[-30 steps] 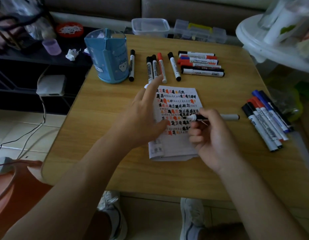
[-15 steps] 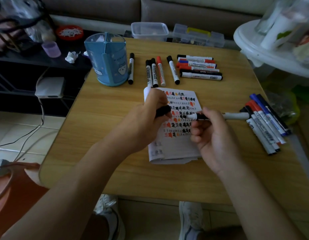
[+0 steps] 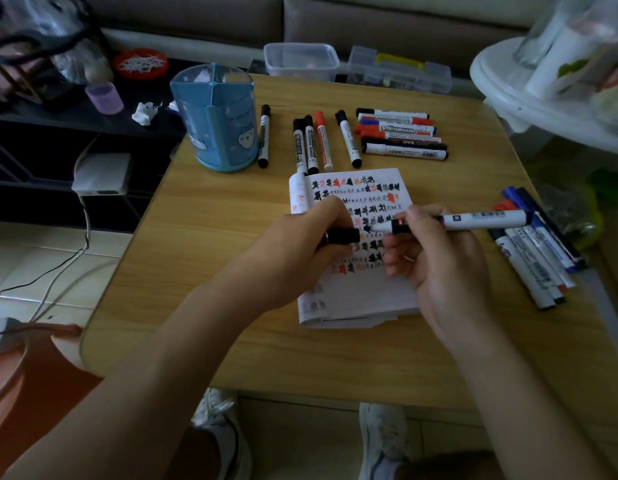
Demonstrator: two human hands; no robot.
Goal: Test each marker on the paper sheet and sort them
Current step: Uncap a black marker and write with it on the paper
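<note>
A: Where is the marker under test?

B: The white-barrelled marker (image 3: 480, 220), with its black collar, lies nearly level above the white paper sheet (image 3: 356, 299), dark tip pointing left. The person's right hand (image 3: 435, 258) grasps it just behind the collar, thumb and forefinger pinching, and the other fingers curl underneath.

A: And the other hand?

B: The left hand (image 3: 300, 244) has its fingers wrapped round a short black plastic cap (image 3: 340, 235), whose open end faces the tip. Cap and tip are near each other but apart.

A: Does the tip touch the sheet?

B: That cannot be told. It sits over rows of black and red scribbles that fill the sheet's upper part, while the lower part is blank.

A: Where does the sheet lie?

B: It is a folded stack in the middle of the light wooden table (image 3: 203, 258).

A: And the remaining pens?

B: Five capped markers (image 3: 312, 143) lie pointing away just beyond the sheet, the leftmost beside a blue plastic pen holder (image 3: 215, 119). To their right lies a group of crosswise markers (image 3: 401, 136), packed side by side. A third bunch of markers (image 3: 536, 258), with black, red and blue caps, lies by the table's right edge, near the back end of the held marker.
</note>
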